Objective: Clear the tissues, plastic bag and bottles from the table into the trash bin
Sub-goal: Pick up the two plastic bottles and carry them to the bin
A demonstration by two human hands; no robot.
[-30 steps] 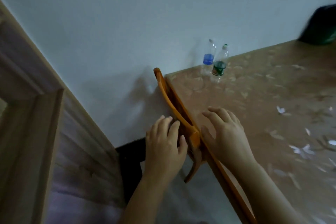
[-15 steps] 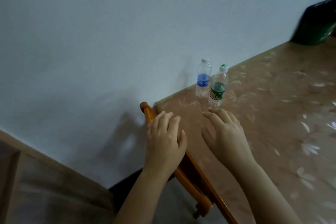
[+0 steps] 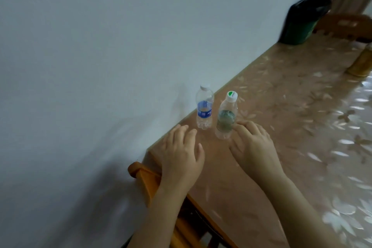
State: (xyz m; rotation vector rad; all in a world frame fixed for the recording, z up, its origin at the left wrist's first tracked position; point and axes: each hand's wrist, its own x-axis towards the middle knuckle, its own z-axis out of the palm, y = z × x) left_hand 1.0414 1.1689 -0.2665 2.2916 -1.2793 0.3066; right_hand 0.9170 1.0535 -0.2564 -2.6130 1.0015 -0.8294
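Head view: left hand [image 3: 179, 155] and right hand [image 3: 254, 147], both spread and holding nothing, are advancing from the orange wooden chair back [image 3: 145, 179] toward 12 o'clock. The right hand is nearing the clear green-labelled plastic bottle [image 3: 226, 118], and the blue-labelled clear plastic bottle [image 3: 204, 109] is standing at its 10 o'clock. Pickup looks imminent.

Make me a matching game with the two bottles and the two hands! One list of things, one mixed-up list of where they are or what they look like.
Things:
1. blue-label bottle
2. green-label bottle
3. left hand
4. right hand

Clues:
A. fingers right beside the green-label bottle
B. open, over the table's corner near the chair
C. white cap with a green patch
D. stands closest to the wall

Pairs: 1-D, 2-C, 3-B, 4-A
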